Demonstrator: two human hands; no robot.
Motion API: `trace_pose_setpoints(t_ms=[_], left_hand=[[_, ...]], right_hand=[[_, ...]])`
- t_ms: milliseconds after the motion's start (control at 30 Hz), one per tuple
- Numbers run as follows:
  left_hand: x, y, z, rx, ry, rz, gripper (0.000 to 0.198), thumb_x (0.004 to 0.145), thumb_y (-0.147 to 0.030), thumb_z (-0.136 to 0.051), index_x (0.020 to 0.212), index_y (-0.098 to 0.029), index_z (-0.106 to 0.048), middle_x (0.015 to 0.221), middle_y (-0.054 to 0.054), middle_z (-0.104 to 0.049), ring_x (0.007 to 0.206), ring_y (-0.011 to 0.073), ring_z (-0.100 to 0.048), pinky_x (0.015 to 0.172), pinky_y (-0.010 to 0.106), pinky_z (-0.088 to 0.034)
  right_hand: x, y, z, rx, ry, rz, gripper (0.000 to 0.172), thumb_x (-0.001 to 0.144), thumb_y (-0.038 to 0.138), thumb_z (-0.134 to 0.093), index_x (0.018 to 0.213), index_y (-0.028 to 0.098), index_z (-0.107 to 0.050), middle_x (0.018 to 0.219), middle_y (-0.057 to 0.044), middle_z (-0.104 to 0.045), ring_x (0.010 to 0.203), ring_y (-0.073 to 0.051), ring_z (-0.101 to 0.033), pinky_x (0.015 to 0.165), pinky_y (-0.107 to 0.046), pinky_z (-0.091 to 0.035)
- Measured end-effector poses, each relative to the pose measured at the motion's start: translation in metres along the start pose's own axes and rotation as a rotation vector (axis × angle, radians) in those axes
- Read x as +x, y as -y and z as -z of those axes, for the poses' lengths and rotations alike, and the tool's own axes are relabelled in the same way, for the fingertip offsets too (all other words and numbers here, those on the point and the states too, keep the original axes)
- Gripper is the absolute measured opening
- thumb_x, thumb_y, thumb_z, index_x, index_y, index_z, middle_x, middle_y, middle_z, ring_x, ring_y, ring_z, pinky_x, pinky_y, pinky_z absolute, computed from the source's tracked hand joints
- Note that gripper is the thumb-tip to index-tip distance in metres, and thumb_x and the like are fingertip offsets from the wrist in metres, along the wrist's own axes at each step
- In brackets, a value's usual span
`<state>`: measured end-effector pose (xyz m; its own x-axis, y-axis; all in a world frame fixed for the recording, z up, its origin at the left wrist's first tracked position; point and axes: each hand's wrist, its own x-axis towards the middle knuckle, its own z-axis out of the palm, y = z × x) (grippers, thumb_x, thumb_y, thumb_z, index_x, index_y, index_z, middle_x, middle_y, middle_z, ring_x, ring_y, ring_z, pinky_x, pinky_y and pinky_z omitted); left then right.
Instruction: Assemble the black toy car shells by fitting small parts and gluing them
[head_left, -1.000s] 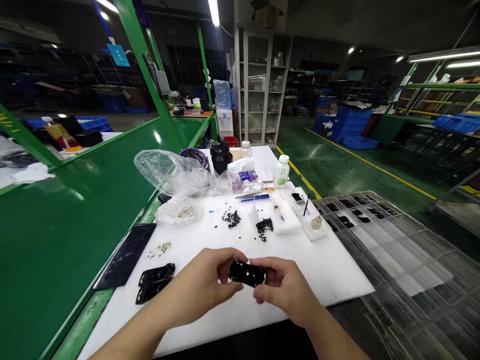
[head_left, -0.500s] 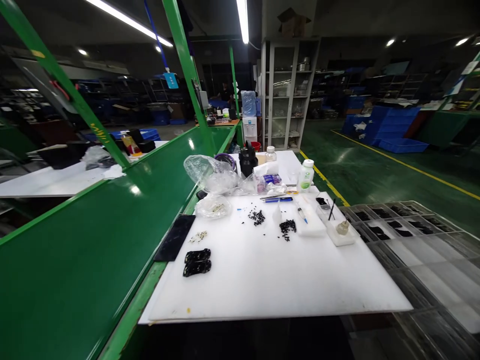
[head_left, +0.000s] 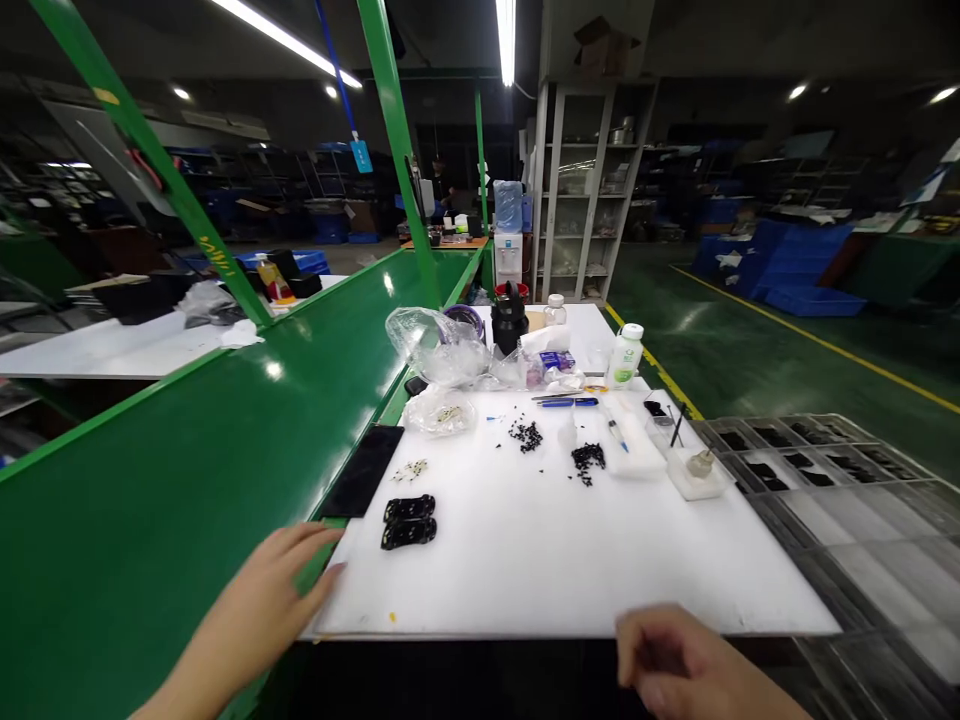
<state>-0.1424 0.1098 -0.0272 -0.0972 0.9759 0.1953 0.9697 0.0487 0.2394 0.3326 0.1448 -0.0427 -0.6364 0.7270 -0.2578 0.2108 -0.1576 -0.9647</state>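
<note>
The left grip (head_left: 281, 585) lies open, fingers flat at the near-left corner of the white desk (head_left: 540, 570). Two black plastic plates (head_left: 409, 521) lie on the desk just beyond it, untouched. The right grip (head_left: 671, 655) is blurred at the desk's near edge, and I cannot tell whether it is closed.

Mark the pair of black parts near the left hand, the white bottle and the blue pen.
pair of black parts (head_left: 409, 533): head view, middle of the nearer piece.
white bottle (head_left: 625, 362): head view, on its body below the cap.
blue pen (head_left: 576, 402): head view, on the blue barrel.
</note>
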Motion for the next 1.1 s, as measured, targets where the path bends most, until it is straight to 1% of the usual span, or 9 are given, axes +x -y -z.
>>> trace_pose_setpoints(t_ms=[67, 167, 300, 467, 733, 833, 900, 1000, 1100], left_hand=[[0.021, -0.021, -0.021, -0.008, 0.056, -0.138, 0.043, 0.085, -0.052, -0.056, 0.118, -0.026, -0.065, 0.122, 0.007, -0.059, 0.113, 0.0278, -0.055, 0.099, 0.041, -0.045], [0.042, -0.040, -0.035, -0.020, 0.105, -0.220, 0.041, 0.086, -0.051, -0.055, 0.114, -0.023, -0.066, 0.119, 0.010, -0.057, 0.109, 0.0266, -0.055, 0.095, 0.038, -0.045], [0.051, -0.041, -0.035, -0.018, 0.137, -0.165, 0.034, 0.081, -0.050, -0.059, 0.098, -0.022, -0.066, 0.110, 0.008, -0.057, 0.102, 0.0260, -0.055, 0.089, 0.037, -0.047], [0.045, -0.057, -0.040, -0.068, 0.162, -0.218, 0.026, 0.078, -0.040, -0.061, 0.097, -0.022, -0.064, 0.108, 0.007, -0.056, 0.100, 0.0257, -0.054, 0.087, 0.036, -0.046], [0.038, -0.088, -0.051, -0.092, 0.039, -0.262, 0.022, 0.082, -0.036, -0.059, 0.098, -0.025, -0.067, 0.109, 0.008, -0.057, 0.101, 0.0268, -0.053, 0.089, 0.040, -0.045], [0.037, -0.102, -0.050, -0.150, 0.058, -0.325, 0.016, 0.078, -0.029, -0.060, 0.093, -0.025, -0.065, 0.110, 0.007, -0.059, 0.104, 0.0269, -0.053, 0.092, 0.040, -0.043], [0.037, -0.119, -0.052, -0.227, 0.118, -0.331, 0.016, 0.075, -0.024, -0.059, 0.091, -0.023, -0.062, 0.105, 0.007, -0.061, 0.101, 0.0262, -0.055, 0.089, 0.038, -0.045], [0.044, -0.153, -0.055, -0.377, 0.216, -0.193, 0.015, 0.073, -0.026, -0.060, 0.088, -0.022, -0.059, 0.089, 0.006, -0.063, 0.084, 0.0235, -0.058, 0.075, 0.035, -0.046], [0.067, -0.187, -0.055, -0.705, 0.313, 0.033, 0.023, 0.072, -0.034, -0.067, 0.087, -0.022, -0.055, 0.078, 0.001, -0.061, 0.076, 0.0203, -0.060, 0.072, 0.032, -0.045]], right_hand=[[0.031, 0.025, 0.008, -0.207, -0.127, 0.107, 0.020, 0.084, 0.039, -0.061, 0.085, 0.019, -0.064, 0.079, -0.005, -0.059, 0.073, -0.018, -0.055, 0.067, -0.029, -0.042], [0.082, 0.049, 0.024, -0.627, -0.408, 0.116, 0.017, 0.088, 0.023, -0.050, 0.090, 0.018, -0.067, 0.081, -0.004, -0.063, 0.073, -0.017, -0.059, 0.066, -0.027, -0.045], [0.131, 0.049, 0.041, -0.861, -0.468, 0.111, 0.026, 0.079, 0.006, -0.052, 0.091, 0.018, -0.072, 0.097, -0.006, -0.066, 0.085, -0.019, -0.061, 0.074, -0.030, -0.043], [0.156, 0.031, 0.043, -1.000, -0.506, 0.094, 0.019, 0.082, 0.009, -0.053, 0.081, 0.018, -0.070, 0.091, -0.007, -0.065, 0.080, -0.020, -0.060, 0.066, -0.030, -0.039], [0.150, 0.023, 0.039, -0.934, -0.560, 0.202, 0.018, 0.086, 0.012, -0.051, 0.083, 0.018, -0.068, 0.092, -0.007, -0.064, 0.090, -0.021, -0.059, 0.075, -0.030, -0.043], [0.153, 0.030, 0.047, -0.802, -0.666, 0.209, 0.019, 0.088, 0.020, -0.053, 0.100, 0.018, -0.067, 0.103, -0.007, -0.064, 0.095, -0.020, -0.058, 0.086, -0.030, -0.044], [0.163, 0.036, 0.055, -0.710, -0.757, 0.182, 0.032, 0.087, 0.025, -0.055, 0.117, 0.015, -0.060, 0.115, -0.011, -0.061, 0.105, -0.024, -0.055, 0.094, -0.036, -0.042], [0.182, 0.043, 0.064, -0.587, -0.791, 0.153, 0.047, 0.079, 0.026, -0.063, 0.123, 0.013, -0.058, 0.118, -0.015, -0.059, 0.118, -0.032, -0.045, 0.100, -0.045, -0.035], [0.195, 0.050, 0.069, -0.430, -0.746, 0.189, 0.035, 0.074, 0.024, -0.065, 0.108, 0.014, -0.066, 0.104, -0.014, -0.060, 0.111, -0.031, -0.048, 0.099, -0.045, -0.036]])
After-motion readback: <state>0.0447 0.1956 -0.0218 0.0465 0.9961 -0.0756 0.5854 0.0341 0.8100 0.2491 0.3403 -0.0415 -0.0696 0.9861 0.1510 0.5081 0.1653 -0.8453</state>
